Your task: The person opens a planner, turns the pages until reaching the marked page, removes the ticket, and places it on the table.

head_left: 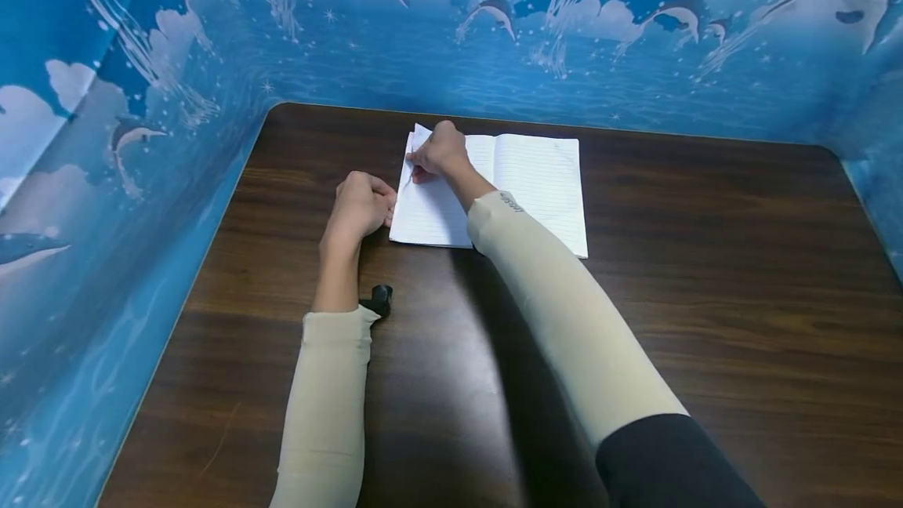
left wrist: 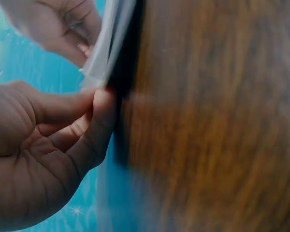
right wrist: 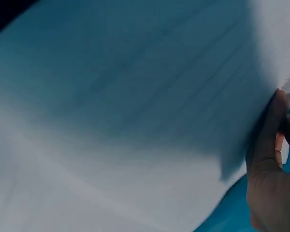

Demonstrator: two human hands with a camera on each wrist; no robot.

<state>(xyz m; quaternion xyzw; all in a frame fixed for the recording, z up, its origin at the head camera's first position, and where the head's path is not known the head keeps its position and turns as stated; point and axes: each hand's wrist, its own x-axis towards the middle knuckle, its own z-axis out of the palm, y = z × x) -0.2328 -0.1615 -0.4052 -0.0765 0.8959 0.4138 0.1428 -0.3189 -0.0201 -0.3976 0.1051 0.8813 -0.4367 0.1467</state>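
Observation:
An open lined notebook (head_left: 539, 186) lies at the far middle of the table, and its left page corner lifts a little at the top. My right hand (head_left: 440, 149) reaches across to the upper left of the left page, fingers curled, pinching the paper at its outer edge. In the right wrist view the right hand (right wrist: 270, 183) sits at the edge of a large white page (right wrist: 150, 174). Lower down, my left hand (head_left: 358, 202) is at the notebook's left edge. The left wrist view shows the left hand (left wrist: 53, 140) pinching the sheets' edge (left wrist: 99, 72) between thumb and finger.
The dark wooden table (head_left: 705, 273) has rounded far corners. Blue cloth with dolphins (head_left: 423, 61) hangs along its back and sides. Pale sleeves (head_left: 564, 296) cover both forearms, and a small black piece (head_left: 381, 300) juts from the left wrist.

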